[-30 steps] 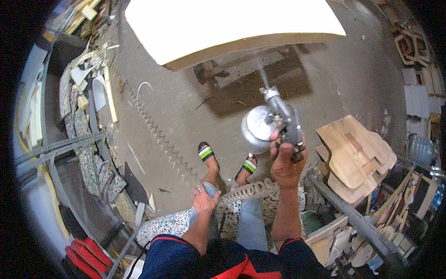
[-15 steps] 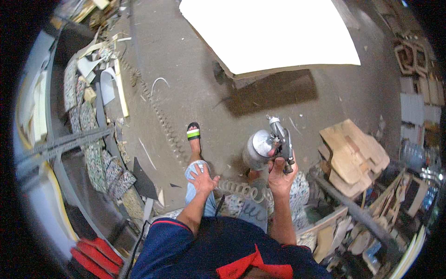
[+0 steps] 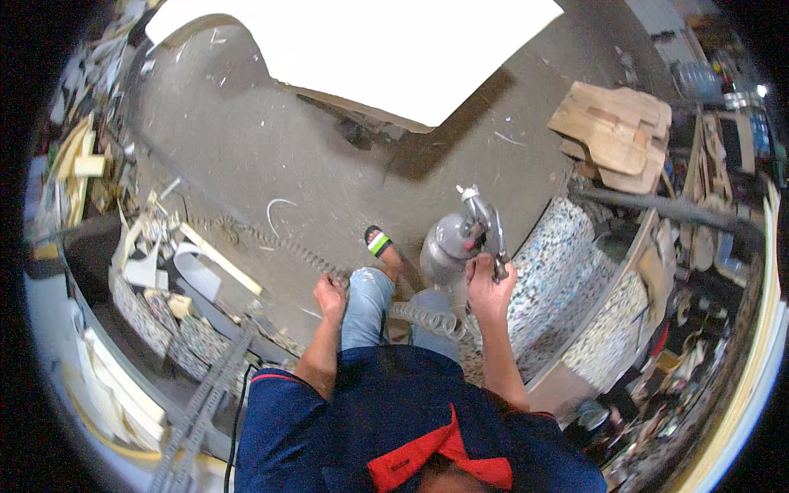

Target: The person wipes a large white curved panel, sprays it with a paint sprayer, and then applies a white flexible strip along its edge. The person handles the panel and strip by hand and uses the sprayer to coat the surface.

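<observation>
My right hand (image 3: 489, 289) is wrapped round a metal spray gun (image 3: 481, 214) with a silver cup (image 3: 440, 255) at its left side. A clear coiled hose (image 3: 419, 316) runs below the gun, across my legs and over the floor toward the left. My left hand (image 3: 329, 292) is closed beside my left jeans leg (image 3: 366, 308), right by that hose; what its fingers hold is unclear. Beyond the gun, a large white, irregularly shaped piece (image 3: 394, 57) stands over a dark patch on the floor. A sandal (image 3: 378, 242) shows on my left foot.
Stacked wooden cutouts (image 3: 608, 135) lie at the upper right, beside a metal rail (image 3: 674, 205) and speckled foam (image 3: 542, 287). Foam offcuts and scraps (image 3: 205, 267) are piled on the left with slotted metal angles (image 3: 189, 419). Bare concrete floor (image 3: 214, 123) lies between.
My left hand has left my knee, moved left and closed. The view has turned, shifting the white piece and the wooden stack. The spray mist seen earlier is no longer visible.
</observation>
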Demonstrator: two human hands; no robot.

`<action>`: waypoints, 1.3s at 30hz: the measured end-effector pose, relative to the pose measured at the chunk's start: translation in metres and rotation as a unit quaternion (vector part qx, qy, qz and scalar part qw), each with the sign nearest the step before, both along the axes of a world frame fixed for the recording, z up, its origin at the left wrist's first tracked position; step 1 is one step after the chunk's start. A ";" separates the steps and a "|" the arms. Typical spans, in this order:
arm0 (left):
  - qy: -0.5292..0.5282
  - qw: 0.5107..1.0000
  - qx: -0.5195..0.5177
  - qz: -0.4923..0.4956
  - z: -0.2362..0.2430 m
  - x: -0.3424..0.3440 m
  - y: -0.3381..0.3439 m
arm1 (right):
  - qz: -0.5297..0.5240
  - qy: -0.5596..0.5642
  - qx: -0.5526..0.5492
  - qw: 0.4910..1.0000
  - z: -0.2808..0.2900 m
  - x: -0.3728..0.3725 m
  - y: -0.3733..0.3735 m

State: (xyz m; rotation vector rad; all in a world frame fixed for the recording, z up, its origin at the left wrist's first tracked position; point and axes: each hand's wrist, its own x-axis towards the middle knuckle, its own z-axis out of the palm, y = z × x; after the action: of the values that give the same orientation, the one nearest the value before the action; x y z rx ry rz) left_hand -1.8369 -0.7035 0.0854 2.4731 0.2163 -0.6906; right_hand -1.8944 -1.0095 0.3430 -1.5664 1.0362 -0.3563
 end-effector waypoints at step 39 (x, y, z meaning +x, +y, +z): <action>0.132 0.883 0.238 -0.381 -0.025 0.312 0.268 | -0.221 -0.133 -0.061 0.964 -0.012 0.214 0.257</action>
State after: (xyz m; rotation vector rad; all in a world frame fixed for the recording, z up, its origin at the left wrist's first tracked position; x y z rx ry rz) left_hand -1.5247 -0.4354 0.0609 2.9107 -0.6040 -1.4472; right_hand -1.6804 -0.7525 0.3311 -1.3363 1.1624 -0.9284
